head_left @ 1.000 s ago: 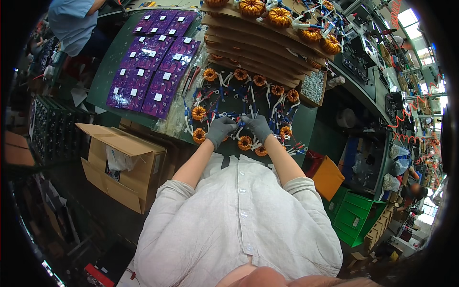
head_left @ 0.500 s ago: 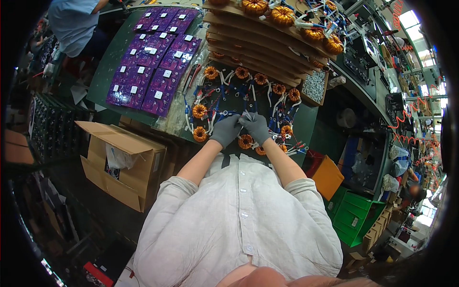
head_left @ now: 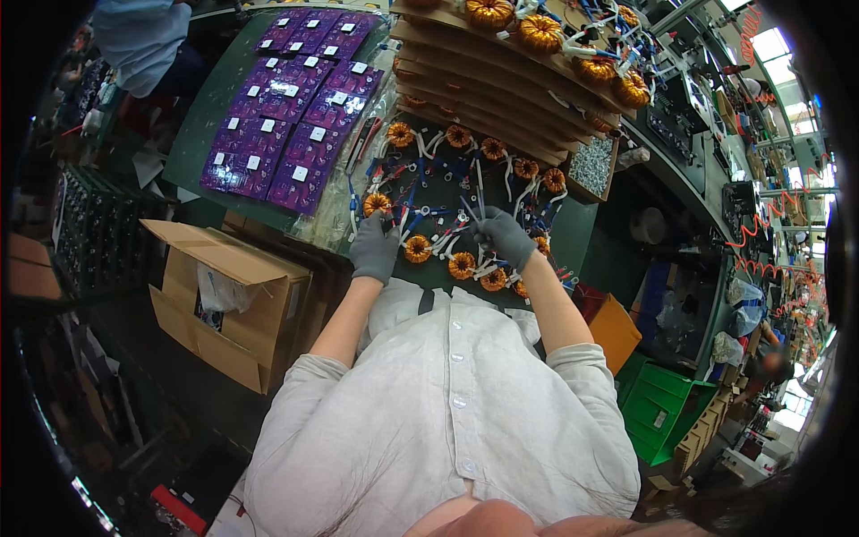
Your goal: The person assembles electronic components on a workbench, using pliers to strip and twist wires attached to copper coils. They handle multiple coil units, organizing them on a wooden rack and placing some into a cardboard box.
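My left hand (head_left: 374,247), in a grey glove, is at the near left of the wired coils. Its fingers are slightly bent, with the thumb apart, right below a copper-wound ring coil (head_left: 377,205). My gloved right hand (head_left: 506,236) is closed round a slim two-pronged metal tool (head_left: 467,209), whose tips point away and to the left; its exact kind is unclear. Between the hands lie another ring coil (head_left: 417,249) and white and blue leads (head_left: 445,242) with ring terminals. More ring coils (head_left: 462,265) sit along the near edge, some partly under my right hand.
Purple circuit boards (head_left: 300,116) with white squares cover the bench's left. Cardboard layers (head_left: 501,85) bearing more coils are stacked at the back. A box of small metal parts (head_left: 592,167) stands at right. An open carton (head_left: 219,300) and a green crate (head_left: 662,407) flank me.
My hands have come apart. The left has moved left toward a coil at the edge of the group; the right has shifted right with the metal tool in it.
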The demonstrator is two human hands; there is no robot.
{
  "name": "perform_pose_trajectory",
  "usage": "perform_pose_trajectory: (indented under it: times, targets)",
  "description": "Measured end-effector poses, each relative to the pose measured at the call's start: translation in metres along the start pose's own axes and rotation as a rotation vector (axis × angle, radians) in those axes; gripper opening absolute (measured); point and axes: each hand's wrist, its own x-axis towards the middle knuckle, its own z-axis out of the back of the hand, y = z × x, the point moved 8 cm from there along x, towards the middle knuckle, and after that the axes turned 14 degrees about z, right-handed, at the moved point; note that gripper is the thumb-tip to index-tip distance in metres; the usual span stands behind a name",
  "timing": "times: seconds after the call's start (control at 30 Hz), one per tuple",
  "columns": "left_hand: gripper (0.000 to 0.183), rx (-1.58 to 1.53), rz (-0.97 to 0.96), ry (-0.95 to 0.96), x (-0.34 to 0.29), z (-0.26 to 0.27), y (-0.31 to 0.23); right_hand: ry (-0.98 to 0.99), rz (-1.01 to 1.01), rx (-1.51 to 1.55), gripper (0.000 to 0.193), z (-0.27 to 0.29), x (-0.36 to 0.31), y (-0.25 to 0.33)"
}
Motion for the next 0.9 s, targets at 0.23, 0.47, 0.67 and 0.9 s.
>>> perform_pose_trajectory:
  times: [0.23,0.47,0.67,0.9]
  targets:
    - [0.048,-0.037,0.061,0.186,0.003,-0.016,-0.009,0.157,0.09,-0.007,0.015,-0.045,0.003,0.008]
    - [0.044,-0.577,0.054,0.298,-0.008,-0.029,0.002,0.168,0.118,-0.275,0.019,-0.062,0.011,0.006]
    - [0.043,-0.544,0.039,0.313,-0.01,-0.023,-0.002,0.143,0.209,-0.584,0.031,-0.055,0.02,0.002]
    - [0.043,-0.589,-0.041,0.307,-0.007,-0.024,0.004,0.129,0.236,-0.77,0.032,-0.062,0.026,0.006]
